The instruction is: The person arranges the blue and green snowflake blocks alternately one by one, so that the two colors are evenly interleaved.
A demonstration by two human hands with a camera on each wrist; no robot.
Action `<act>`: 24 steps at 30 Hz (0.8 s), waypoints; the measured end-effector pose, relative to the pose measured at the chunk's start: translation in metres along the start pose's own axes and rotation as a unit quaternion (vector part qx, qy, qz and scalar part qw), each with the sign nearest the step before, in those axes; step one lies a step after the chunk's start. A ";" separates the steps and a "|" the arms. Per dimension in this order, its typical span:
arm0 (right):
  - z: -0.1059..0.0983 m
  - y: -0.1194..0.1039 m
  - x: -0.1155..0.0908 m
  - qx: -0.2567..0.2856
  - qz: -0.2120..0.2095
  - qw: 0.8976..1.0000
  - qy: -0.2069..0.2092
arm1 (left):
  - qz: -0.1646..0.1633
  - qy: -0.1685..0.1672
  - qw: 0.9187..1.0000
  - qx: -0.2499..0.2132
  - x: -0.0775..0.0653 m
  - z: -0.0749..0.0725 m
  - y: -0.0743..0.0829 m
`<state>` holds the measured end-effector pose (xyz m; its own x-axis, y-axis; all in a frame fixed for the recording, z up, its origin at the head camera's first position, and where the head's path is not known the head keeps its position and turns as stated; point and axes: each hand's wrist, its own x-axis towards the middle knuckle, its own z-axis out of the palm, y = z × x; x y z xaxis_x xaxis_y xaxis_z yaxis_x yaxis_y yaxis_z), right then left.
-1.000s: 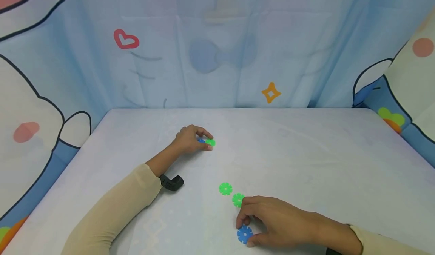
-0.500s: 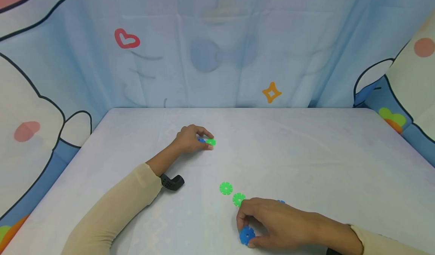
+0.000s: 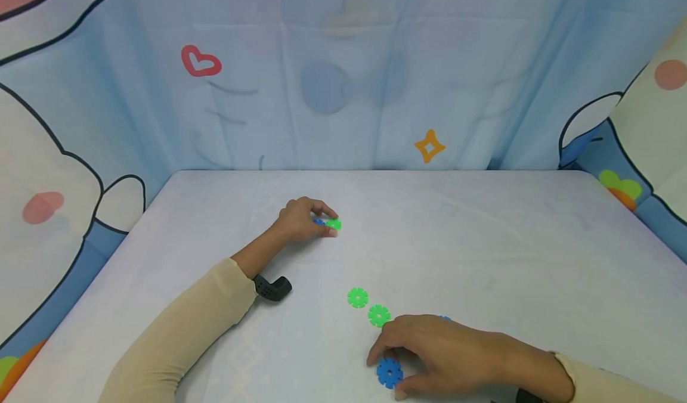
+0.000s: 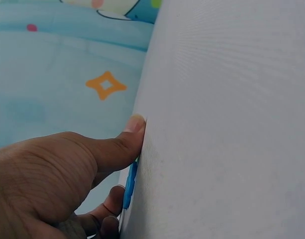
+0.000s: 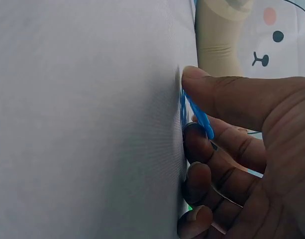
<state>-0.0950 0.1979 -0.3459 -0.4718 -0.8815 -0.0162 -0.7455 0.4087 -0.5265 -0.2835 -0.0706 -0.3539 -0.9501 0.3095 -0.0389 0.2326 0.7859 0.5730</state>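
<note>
Blue disc (image 3: 389, 372) between right-hand fingers (image 3: 382, 350) (tilted)

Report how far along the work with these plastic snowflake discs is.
Done: nothing looks joined into a larger piece yet. In hand: the left hand holds a green disc and a blue piece; the right hand pinches a blue disc. Left: two green discs lie loose on the table.

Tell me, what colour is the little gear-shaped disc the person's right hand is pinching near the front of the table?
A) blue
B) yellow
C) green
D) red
A: the right hand pinches a blue disc between thumb and fingers on the table; the two green discs lie loose just beyond it.
</note>
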 end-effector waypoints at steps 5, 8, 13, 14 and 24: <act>-0.004 0.000 0.000 0.012 0.002 1.000 -0.020 | 0.007 0.000 1.000 -0.002 0.001 0.001 0.000; -0.005 0.002 0.000 0.016 -0.020 0.999 -0.018 | 0.010 -0.001 1.000 -0.003 0.001 0.001 0.000; -0.006 0.003 0.002 0.005 -0.046 0.999 -0.012 | 0.006 0.002 1.000 0.001 0.001 0.000 -0.001; -0.006 0.003 0.003 0.006 -0.045 0.999 -0.012 | 0.005 0.002 1.000 0.001 0.001 0.000 -0.001; -0.019 0.014 0.009 0.088 -0.006 0.996 0.031 | 0.008 0.006 1.000 0.004 0.001 -0.001 -0.002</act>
<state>-0.1188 0.2002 -0.3375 -0.4959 -0.8675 0.0403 -0.6601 0.3464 -0.6666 -0.2847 -0.0721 -0.3545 -0.9484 0.3164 -0.0205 0.2497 0.7851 0.5668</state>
